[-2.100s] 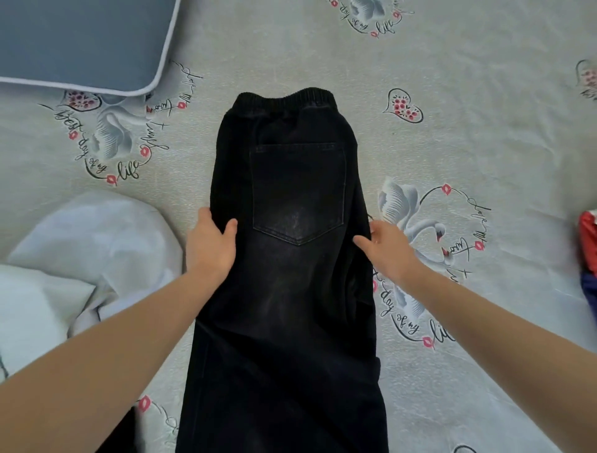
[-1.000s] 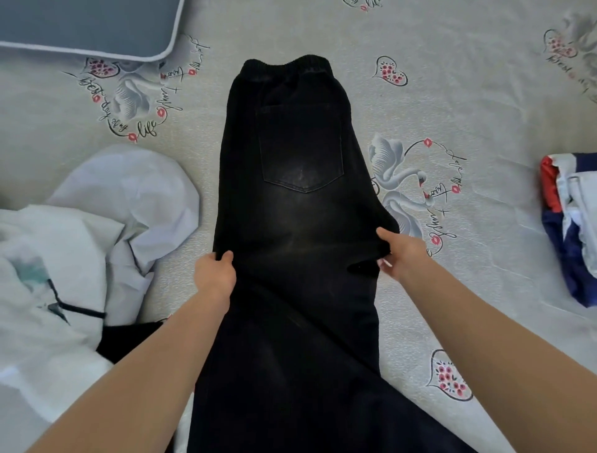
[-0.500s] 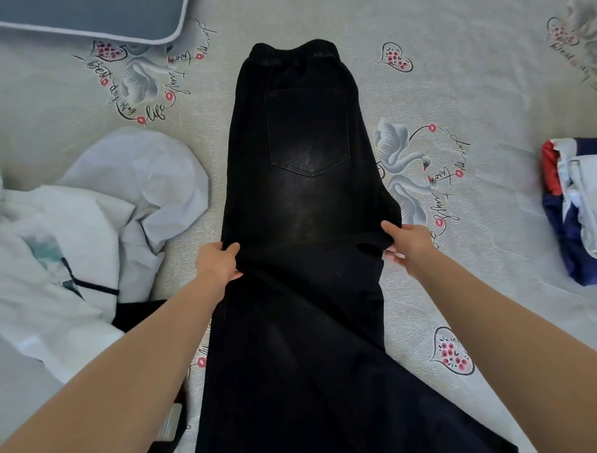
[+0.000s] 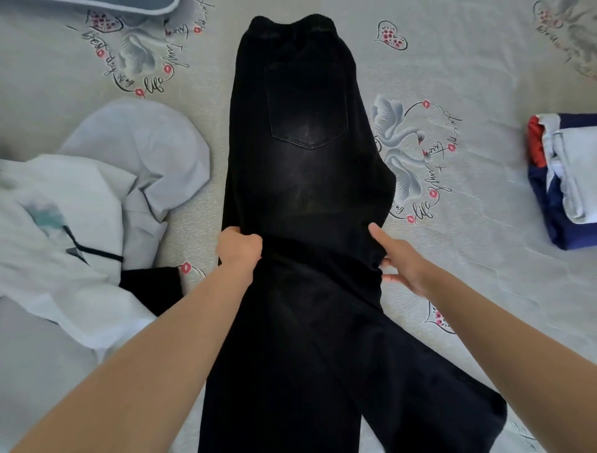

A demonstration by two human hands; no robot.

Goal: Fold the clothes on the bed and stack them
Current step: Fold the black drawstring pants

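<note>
The bed [image 4: 452, 58] is covered by a pale grey sheet printed with swans, hearts and script. Down its middle a pair of black trousers [image 4: 307, 181] is laid lengthwise, folded leg on leg, with the elastic waistband at the far end and a back pocket [image 4: 308, 110] turned upward; the legs are spread apart toward the near edge of the view. At the left of the trousers a crumpled white garment [image 4: 97, 200] is heaped, with a scrap of black cloth [image 4: 150, 289] seen just below it. At the right edge a folded stack of clothes [image 4: 565, 181] in blue, white and red is set well apart from the trousers. A corner of a grey cushion [image 4: 129, 4] with white piping is seen at the top left.

The left edge of the trousers, below the pocket, is gripped by the left hand [image 4: 239, 249], its fingers clenched round a fold of the cloth. The right edge is pinched by the right hand [image 4: 399, 257], thumb on top and fingers under the cloth.
</note>
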